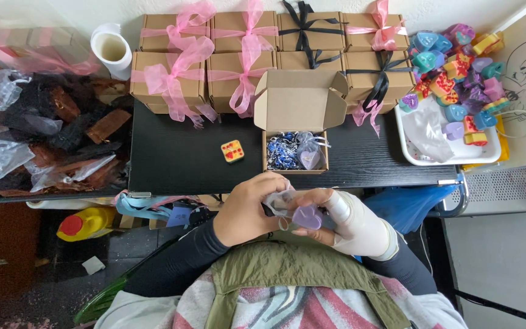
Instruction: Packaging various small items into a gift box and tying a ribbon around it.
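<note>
Two hands at work: left hand (248, 213) pinches sheer pouch (278, 200), right hand (348, 222) grips purple heart (307, 216). Hold pouch mouth wide, slide heart in flat.

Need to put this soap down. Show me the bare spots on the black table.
Bare black table lies left of the yellow square soap, below the pink-ribboned boxes. Another patch runs between the open box and white tray. Crowded: back row, tray.
</note>
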